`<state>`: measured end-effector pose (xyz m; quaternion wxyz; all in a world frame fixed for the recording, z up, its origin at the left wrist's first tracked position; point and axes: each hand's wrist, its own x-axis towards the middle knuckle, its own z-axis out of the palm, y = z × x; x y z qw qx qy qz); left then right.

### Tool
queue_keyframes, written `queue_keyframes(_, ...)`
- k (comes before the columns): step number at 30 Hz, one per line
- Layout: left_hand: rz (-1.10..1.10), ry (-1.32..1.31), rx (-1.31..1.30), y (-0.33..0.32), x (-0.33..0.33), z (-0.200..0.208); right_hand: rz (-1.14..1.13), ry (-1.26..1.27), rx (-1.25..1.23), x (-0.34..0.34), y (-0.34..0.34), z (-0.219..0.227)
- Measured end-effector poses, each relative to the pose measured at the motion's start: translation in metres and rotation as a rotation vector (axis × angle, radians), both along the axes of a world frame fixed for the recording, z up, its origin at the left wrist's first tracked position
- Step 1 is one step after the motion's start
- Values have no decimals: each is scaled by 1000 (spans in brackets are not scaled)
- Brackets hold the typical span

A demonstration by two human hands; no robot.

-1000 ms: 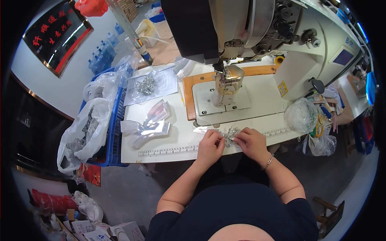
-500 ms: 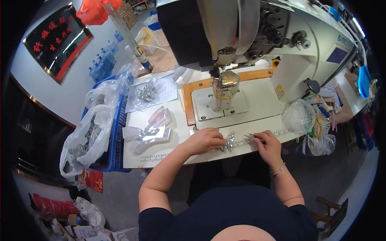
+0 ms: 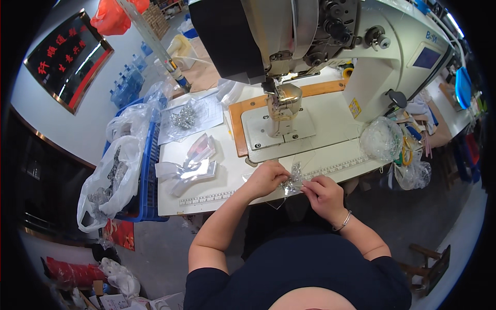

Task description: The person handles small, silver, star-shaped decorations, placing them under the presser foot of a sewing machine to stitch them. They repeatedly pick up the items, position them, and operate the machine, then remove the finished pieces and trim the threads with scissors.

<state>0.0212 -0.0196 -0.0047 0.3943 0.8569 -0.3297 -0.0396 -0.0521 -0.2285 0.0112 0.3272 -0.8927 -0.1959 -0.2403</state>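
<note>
A shiny clear plastic piece with silvery bits (image 3: 294,178) lies at the table's front edge, between my two hands. My left hand (image 3: 267,179) is closed, its fingertips pinching the left side of this plastic. From the right, my right hand (image 3: 325,196) comes up to it with thumb and fingers pressed together at its edge; what exactly sits in that pinch is too small to make out. Just beyond both hands stands the white sewing machine, its presser foot and post (image 3: 281,113) above a metal plate.
A ruler strip (image 3: 206,198) runs along the table's front edge. To the left lie folded clear plastic sheets (image 3: 188,170) and a bag of silver pieces (image 3: 182,118). A blue crate (image 3: 150,175) with plastic bags adjoins the table. At right are a clear bundle (image 3: 381,138) and yellow-handled scissors (image 3: 407,154).
My right hand has moved left and nearer to me, up against the plastic piece. A small pointed thing seen at its fingertips before no longer shows clearly. The view has shifted slightly.
</note>
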Motion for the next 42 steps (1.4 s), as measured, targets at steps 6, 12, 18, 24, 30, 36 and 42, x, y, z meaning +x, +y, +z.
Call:
queue_keyframes(6,197,124,-109,-9,-11,5,-7,-53,-276,3,11,-1)
queue_keyframes(12,267,112,-147,-12,-18,1,-37,-18,-315,-2,16,-1)
queue_keyframes(18,250,147,-134,-8,-12,-3,-97,-14,-323,-3,25,-4)
queue_keyframes(24,280,61,-138,-12,-20,0,-133,39,-340,-7,32,-1)
queue_keyframes(30,272,35,-138,-12,-20,-7,-146,65,-352,-7,35,-3)
queue_keyframes(36,303,56,-153,-12,-21,-3,-168,26,-304,-7,34,-4)
queue_keyframes(42,314,83,-138,-12,-21,-1,-172,25,-306,-8,33,-4)
